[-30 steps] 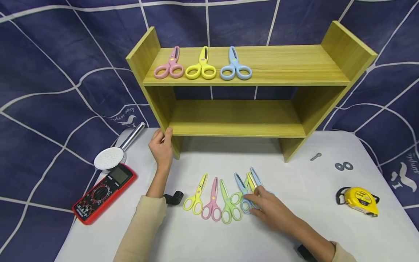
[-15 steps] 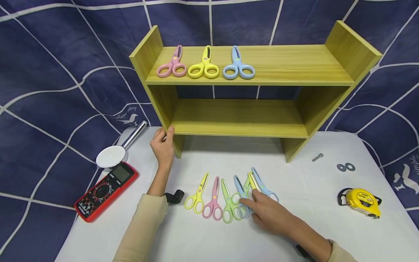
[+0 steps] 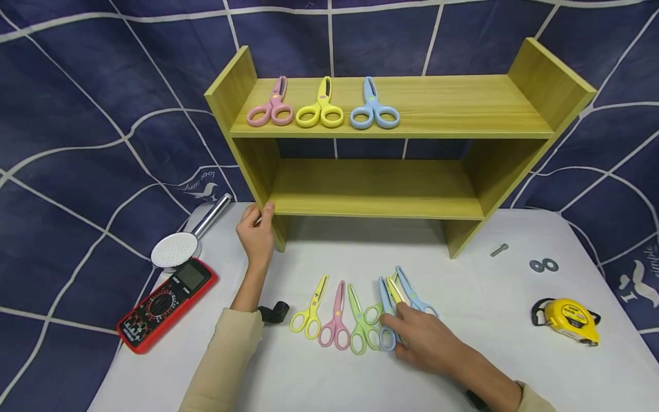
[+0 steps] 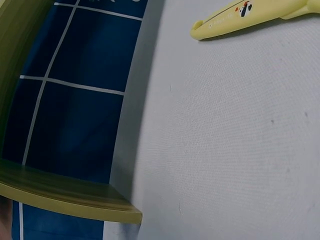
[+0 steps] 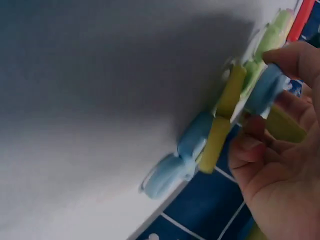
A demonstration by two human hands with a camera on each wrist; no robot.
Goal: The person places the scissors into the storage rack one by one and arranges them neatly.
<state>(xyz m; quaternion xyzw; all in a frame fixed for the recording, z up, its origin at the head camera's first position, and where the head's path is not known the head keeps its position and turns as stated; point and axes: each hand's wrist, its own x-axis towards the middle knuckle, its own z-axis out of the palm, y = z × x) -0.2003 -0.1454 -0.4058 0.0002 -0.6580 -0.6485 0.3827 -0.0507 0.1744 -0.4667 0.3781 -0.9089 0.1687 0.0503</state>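
My right-hand fingers [image 3: 396,327] pinch the blue scissors [image 3: 385,312] on the counter [image 3: 489,355]; left hand [image 3: 255,232] grips the shelf [image 3: 391,197] corner. Left wrist view shows only shelf edge and a yellow scissors [image 4: 240,17] tip. Right wrist view confirms fingertips [image 5: 280,62] on the blue handle.

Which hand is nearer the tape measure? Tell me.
Right. The right hand rests on the scissors in the middle of the table, left of the tape measure. The left hand grips the shelf's far left leg.
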